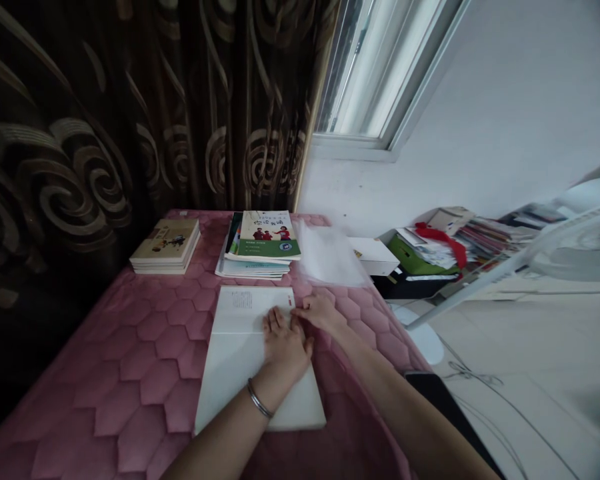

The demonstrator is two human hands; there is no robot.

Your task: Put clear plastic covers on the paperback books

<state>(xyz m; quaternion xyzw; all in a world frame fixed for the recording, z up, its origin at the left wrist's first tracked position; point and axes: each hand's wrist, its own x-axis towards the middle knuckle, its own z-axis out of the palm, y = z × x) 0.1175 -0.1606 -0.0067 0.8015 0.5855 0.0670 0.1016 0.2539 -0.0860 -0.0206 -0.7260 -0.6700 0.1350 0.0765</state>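
A white book [237, 360] lies open on the pink quilted cover, a crease running across it. Small print shows on its far part, and the rest looks blank. My left hand [284, 347], with a silver bracelet at the wrist, rests flat on the book, fingers stretched out over the crease. At the book's right edge, my right hand [320, 312] is closed, its fingers pinching the edge near a small red mark. The near right part of the book is partly covered by my left hand and forearm.
Beyond the book sits a stack of booklets [265, 243], with a pile of books [166, 247] to its left. A translucent plastic sheet [330, 257] lies to the right. A white fan [500, 267] stands on the floor beside cables, a white box [373, 255] and stacked papers.
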